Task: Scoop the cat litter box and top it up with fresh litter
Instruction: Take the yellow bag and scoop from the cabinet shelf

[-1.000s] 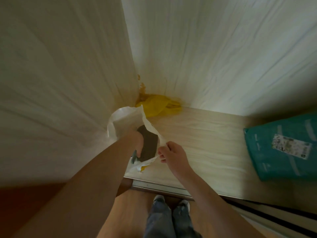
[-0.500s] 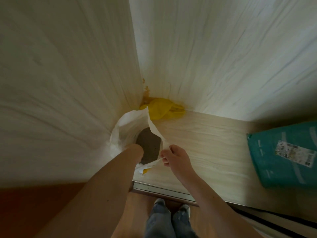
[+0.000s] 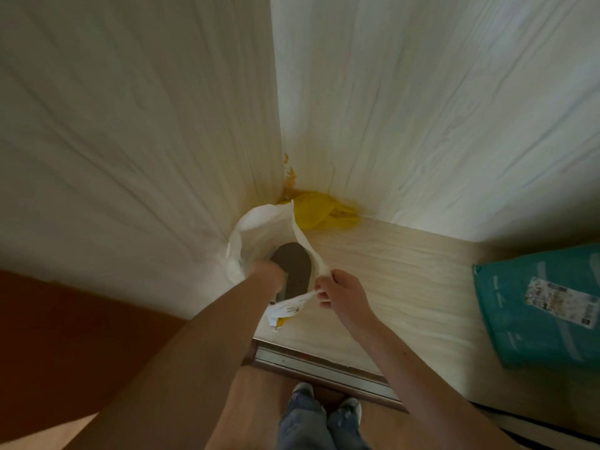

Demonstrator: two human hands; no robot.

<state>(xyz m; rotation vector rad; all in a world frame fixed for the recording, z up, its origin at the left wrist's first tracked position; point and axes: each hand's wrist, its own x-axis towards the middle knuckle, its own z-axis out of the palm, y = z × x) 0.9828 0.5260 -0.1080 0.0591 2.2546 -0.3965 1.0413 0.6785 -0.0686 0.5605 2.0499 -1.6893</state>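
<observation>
Nearest, two shoes (image 3: 324,405) are seen on the wood floor, in front of a metal track (image 3: 324,368). Beyond it, on a pale shelf (image 3: 406,280), the rim of a white bag (image 3: 256,228) is pinched by the curled fingers of the right hand (image 3: 342,292), while the left hand (image 3: 268,277) is closed on a grey scoop (image 3: 293,264) inside the bag's mouth. Farther back a yellow bag (image 3: 321,211) lies in the corner, and a teal parcel (image 3: 539,306) lies well apart at right.

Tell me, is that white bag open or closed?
Open. The right hand pinches the white bag rim, holding its mouth wide; the left hand reaches inside by a dark scoop-like thing.
</observation>
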